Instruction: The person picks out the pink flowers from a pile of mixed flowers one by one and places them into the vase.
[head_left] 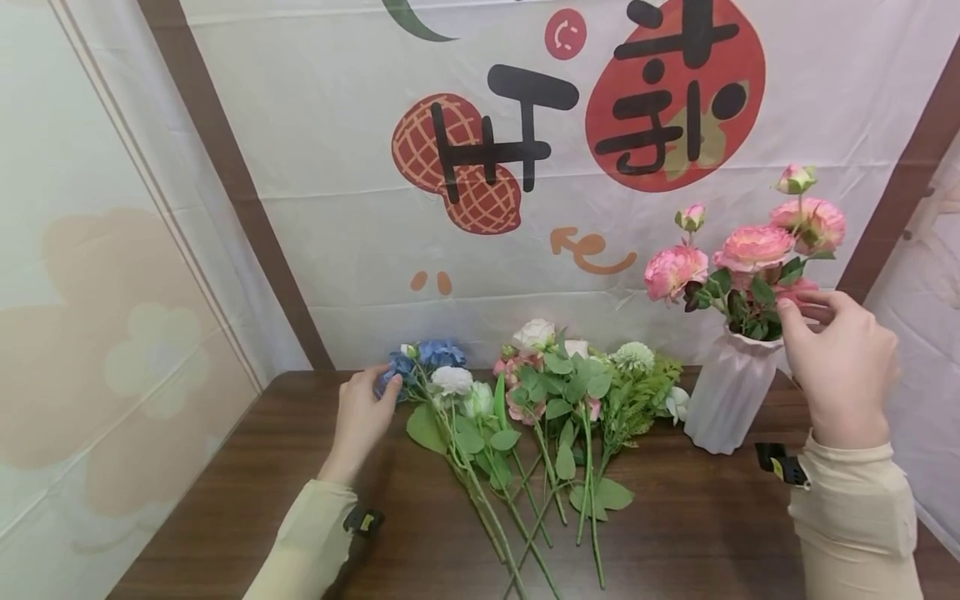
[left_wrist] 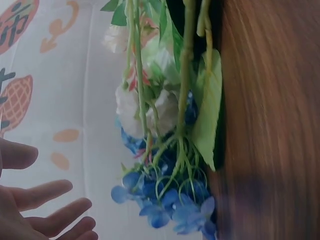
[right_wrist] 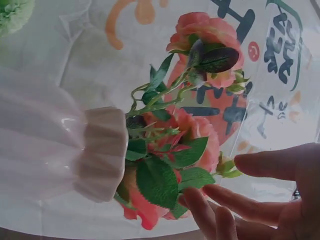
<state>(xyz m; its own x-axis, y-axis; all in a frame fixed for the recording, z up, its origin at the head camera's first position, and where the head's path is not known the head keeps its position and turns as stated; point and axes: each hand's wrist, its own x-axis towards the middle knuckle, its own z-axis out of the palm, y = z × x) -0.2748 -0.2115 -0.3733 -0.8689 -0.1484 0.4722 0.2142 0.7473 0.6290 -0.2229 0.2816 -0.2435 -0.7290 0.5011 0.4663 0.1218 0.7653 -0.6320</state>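
Note:
Pink flowers stand in a white ribbed vase at the right of the table. My right hand is at the right side of the bouquet just above the vase rim, fingers apart and lightly bent, fingertips by the green leaves. Beside the blue flowers at the left end of the loose stems is my left hand, its fingers relaxed and spread. In the left wrist view a gap separates it from the petals.
On the brown wooden table lie white flowers, pink and white flowers with leaves, and a pale green round bloom, stems toward the front. A printed white cloth hangs behind the table.

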